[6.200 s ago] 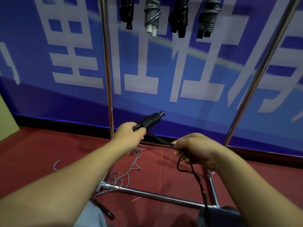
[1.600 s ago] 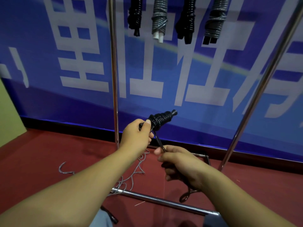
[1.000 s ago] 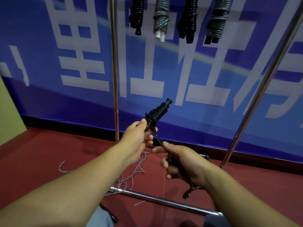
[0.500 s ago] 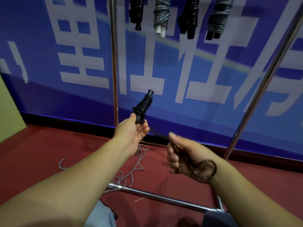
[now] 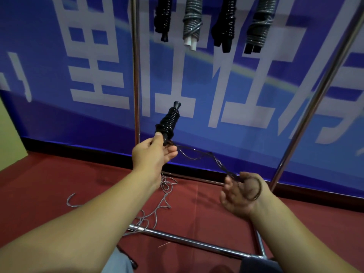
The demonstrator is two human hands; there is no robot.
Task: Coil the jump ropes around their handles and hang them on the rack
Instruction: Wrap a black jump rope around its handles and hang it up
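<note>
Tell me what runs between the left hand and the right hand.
In the head view, a slack stretch of black rope runs from the coiled handles in the left hand to the right hand.

Blue banner (image 5: 256,99) (white lettering), red carpet (image 5: 39,186)

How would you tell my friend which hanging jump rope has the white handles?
Look up at the metal rack in front of the blue banner, where four coiled ropes hang in a row. Count to the second from the left, the grey coiled rope. Only this one has white handle ends sticking out below; its neighbours' ends are black.
</note>
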